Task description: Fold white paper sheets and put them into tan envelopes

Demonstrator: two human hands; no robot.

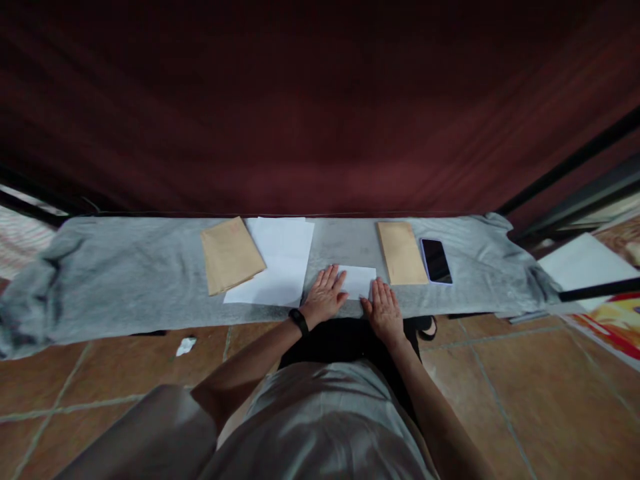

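Note:
A small white folded sheet of paper point(358, 282) lies flat on the grey cloth in front of me. My left hand point(325, 293) rests flat on its left end, fingers stretched out. At the right end my right hand point(385, 311) presses down with its fingers extended and close together. To the left are larger white sheets of paper point(283, 257), partly covered by brown envelopes point(233, 255). Another brown envelope point(401, 252) lies just beyond my right hand.
A phone point(437, 261) with a dark screen lies right of the envelope. Grey cloth point(135, 267) covers the long narrow surface. Behind it hangs a dark red curtain point(310, 133). A crumpled white scrap point(185, 346) is on the tiled floor point(500, 360).

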